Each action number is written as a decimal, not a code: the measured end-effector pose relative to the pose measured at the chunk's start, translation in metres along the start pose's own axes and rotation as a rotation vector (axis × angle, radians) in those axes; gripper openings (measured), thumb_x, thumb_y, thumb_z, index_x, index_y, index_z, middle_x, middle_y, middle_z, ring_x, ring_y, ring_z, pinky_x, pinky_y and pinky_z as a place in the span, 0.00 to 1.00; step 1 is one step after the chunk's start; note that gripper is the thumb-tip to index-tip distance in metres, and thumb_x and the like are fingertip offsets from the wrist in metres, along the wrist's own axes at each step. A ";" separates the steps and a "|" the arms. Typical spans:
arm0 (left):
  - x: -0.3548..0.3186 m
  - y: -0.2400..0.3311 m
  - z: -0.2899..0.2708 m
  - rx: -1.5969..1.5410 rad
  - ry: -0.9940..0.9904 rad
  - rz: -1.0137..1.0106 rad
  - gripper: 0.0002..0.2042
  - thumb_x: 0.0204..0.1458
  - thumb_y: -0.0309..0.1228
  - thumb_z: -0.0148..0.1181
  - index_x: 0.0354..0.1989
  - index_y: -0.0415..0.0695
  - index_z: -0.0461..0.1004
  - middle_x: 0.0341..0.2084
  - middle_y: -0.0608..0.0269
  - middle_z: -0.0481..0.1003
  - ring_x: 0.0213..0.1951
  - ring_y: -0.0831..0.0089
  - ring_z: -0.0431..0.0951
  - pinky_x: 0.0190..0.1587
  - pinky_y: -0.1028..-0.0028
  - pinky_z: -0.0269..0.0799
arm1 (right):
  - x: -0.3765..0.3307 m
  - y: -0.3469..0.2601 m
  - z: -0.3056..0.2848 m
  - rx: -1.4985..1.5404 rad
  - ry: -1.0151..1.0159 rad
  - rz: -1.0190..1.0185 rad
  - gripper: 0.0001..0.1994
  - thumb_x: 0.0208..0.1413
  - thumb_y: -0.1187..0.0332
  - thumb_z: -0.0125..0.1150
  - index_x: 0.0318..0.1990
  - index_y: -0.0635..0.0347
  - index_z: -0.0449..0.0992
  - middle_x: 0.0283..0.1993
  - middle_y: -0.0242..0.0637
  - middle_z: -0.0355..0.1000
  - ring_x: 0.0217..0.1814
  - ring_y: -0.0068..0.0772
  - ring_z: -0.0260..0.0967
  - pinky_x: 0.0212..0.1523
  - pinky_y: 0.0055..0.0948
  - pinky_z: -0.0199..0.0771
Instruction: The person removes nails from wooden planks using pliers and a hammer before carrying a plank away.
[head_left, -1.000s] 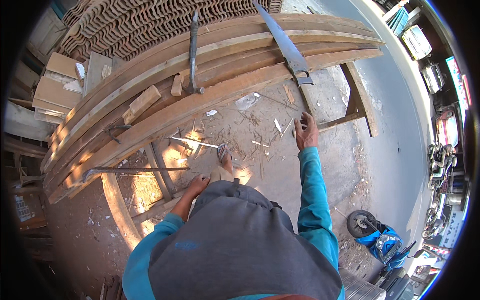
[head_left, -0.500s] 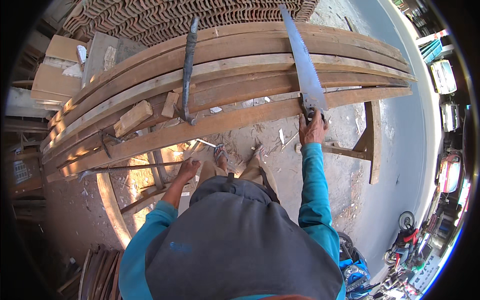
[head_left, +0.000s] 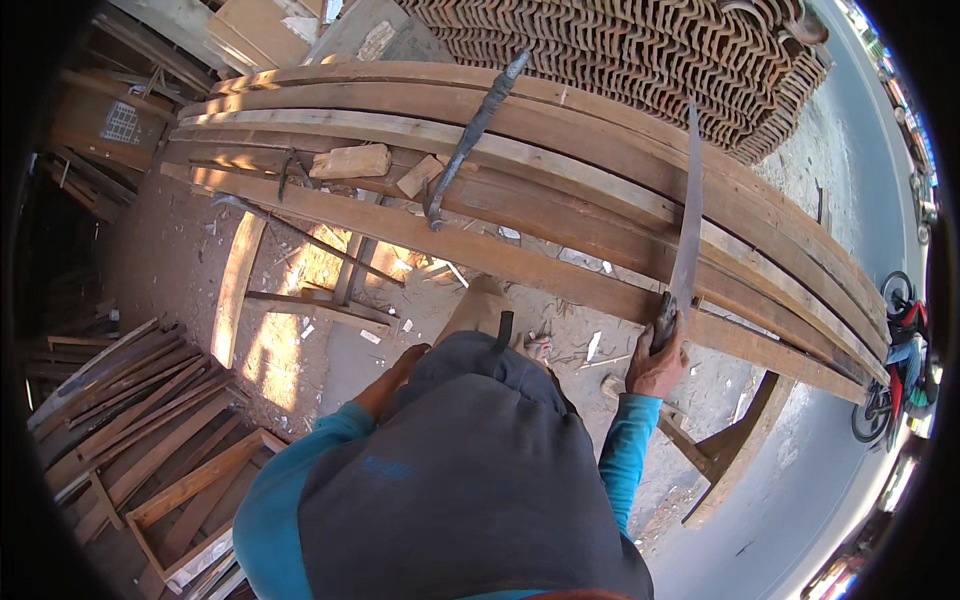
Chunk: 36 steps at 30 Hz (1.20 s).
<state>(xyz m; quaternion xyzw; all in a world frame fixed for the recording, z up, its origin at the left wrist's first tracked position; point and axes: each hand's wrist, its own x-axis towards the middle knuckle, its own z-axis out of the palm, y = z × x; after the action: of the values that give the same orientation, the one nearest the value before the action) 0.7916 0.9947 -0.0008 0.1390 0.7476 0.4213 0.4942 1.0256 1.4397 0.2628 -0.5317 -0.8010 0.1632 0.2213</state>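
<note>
My right hand [head_left: 655, 363] is closed round the dark handle of a handsaw [head_left: 688, 235]. The blade points away from me over the timber beams [head_left: 560, 270], seen nearly edge-on. From this view I cannot tell whether it touches the wood. Close to my waist, my left hand [head_left: 402, 378] sits beside the dark garment, its fingers mostly hidden. A long thin metal bar [head_left: 330, 248] with a curved end leans on the nearest beam. Across the beams lies a thicker bar [head_left: 476, 135] with a wrapped grip and hooked end.
Two wood blocks [head_left: 350, 161] lie on the beams by a small dark metal piece [head_left: 285, 172]. Wooden trestle legs [head_left: 238, 285] support the timber. Stacked roof tiles [head_left: 620, 60] stand behind. Scrap boards [head_left: 150, 440] lie at lower left, and a motorcycle [head_left: 905, 350] is at right.
My left hand has let go of the long thin bar and drawn back to my waist. My right hand has turned the saw blade edge-on. The whole view has rotated.
</note>
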 end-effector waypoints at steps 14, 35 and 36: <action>0.093 0.127 -0.016 0.286 0.211 -0.178 0.21 0.58 0.49 0.58 0.43 0.39 0.80 0.39 0.47 0.82 0.44 0.54 0.81 0.50 0.60 0.74 | 0.194 -0.064 -0.051 -0.001 -0.002 -0.624 0.23 0.58 0.71 0.64 0.62 0.55 0.74 0.47 0.47 0.79 0.43 0.51 0.76 0.44 0.41 0.77; 0.011 0.079 -0.018 0.170 0.214 -0.450 0.22 0.61 0.49 0.58 0.41 0.38 0.80 0.35 0.48 0.82 0.40 0.57 0.82 0.45 0.60 0.75 | 0.337 -0.091 0.101 -0.238 -0.462 -0.887 0.17 0.58 0.69 0.63 0.55 0.53 0.78 0.56 0.50 0.74 0.58 0.55 0.70 0.58 0.46 0.71; 0.008 0.119 -0.028 0.295 0.008 -0.423 0.24 0.60 0.51 0.57 0.42 0.38 0.80 0.37 0.49 0.82 0.41 0.58 0.81 0.46 0.61 0.75 | 0.324 -0.104 0.097 -0.239 -0.465 -0.877 0.17 0.58 0.69 0.63 0.55 0.53 0.78 0.56 0.50 0.74 0.58 0.55 0.70 0.58 0.46 0.71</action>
<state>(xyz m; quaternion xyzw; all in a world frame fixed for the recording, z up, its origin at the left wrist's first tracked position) 0.7390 1.0583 0.0902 0.0485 0.8152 0.1958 0.5429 0.7843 1.6966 0.2907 -0.1167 -0.9900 0.0762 0.0227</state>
